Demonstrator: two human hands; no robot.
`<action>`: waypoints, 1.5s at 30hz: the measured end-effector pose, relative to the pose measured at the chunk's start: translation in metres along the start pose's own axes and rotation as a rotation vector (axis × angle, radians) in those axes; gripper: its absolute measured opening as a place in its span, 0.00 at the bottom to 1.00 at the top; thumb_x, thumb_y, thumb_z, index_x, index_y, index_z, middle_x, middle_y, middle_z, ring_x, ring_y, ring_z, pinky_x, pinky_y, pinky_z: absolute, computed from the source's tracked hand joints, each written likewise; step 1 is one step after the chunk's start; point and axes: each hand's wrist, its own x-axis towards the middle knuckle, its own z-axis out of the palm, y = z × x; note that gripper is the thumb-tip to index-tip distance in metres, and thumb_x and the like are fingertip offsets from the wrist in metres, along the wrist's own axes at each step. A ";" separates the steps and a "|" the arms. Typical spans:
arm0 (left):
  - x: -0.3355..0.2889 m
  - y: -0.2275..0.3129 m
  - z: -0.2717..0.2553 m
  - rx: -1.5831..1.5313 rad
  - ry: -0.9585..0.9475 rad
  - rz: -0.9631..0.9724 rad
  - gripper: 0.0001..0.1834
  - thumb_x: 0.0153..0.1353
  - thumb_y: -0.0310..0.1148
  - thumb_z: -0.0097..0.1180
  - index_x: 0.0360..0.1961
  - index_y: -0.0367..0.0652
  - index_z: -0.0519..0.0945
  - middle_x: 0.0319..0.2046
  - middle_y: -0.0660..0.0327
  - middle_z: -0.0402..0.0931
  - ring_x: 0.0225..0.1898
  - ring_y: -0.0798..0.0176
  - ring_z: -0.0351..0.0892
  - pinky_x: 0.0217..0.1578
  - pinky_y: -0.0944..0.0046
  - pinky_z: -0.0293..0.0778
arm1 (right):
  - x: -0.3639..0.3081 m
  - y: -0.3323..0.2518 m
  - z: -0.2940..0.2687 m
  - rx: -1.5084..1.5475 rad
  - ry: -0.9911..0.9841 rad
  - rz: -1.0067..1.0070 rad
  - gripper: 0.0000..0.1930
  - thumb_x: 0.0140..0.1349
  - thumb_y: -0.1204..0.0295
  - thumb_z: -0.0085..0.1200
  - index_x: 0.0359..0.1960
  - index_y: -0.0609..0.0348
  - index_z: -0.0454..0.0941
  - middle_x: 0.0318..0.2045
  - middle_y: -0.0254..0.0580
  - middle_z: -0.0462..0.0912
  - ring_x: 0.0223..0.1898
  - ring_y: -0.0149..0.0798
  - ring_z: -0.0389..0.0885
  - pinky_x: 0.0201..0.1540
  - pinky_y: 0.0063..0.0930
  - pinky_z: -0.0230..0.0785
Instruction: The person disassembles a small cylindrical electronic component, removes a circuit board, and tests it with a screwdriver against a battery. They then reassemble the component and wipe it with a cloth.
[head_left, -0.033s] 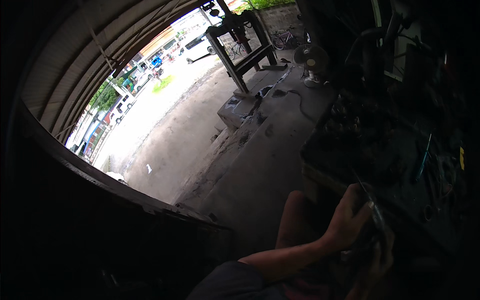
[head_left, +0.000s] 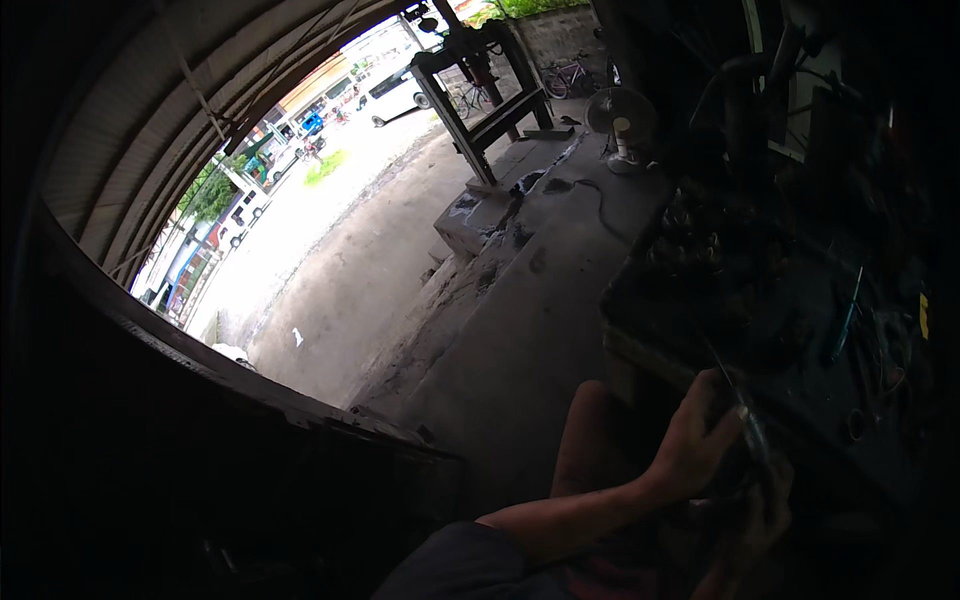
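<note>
My left hand [head_left: 698,435] is at the lower right, with its fingers curled against a dark part that has a thin shiny metal edge [head_left: 754,432]. Just below and to the right, my right hand [head_left: 768,508] is closed at the lower end of the same part. Deep shadow hides most of the part, so its kind cannot be made out. Both hands are above my lap, in front of the near edge of a dark workbench [head_left: 650,350]. My bare knee [head_left: 583,430] shows to the left of them.
On the bench are a teal slender tool [head_left: 848,318], a ring [head_left: 856,425] and dark metal pieces [head_left: 700,235]. Beyond it stand a white fan [head_left: 621,118] and a steel press frame [head_left: 480,130] on the concrete floor [head_left: 510,340]. Parked vehicles are in the bright yard.
My right hand has shifted very slightly to the right along the dark part. My left hand stays in almost the same place.
</note>
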 end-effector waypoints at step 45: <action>0.002 -0.015 -0.023 0.055 0.009 -0.008 0.20 0.71 0.28 0.52 0.61 0.35 0.65 0.51 0.56 0.72 0.56 0.64 0.71 0.58 0.60 0.68 | 0.003 -0.012 0.022 0.041 0.089 0.216 0.15 0.70 0.72 0.53 0.51 0.74 0.79 0.45 0.50 0.83 0.43 0.42 0.81 0.47 0.34 0.76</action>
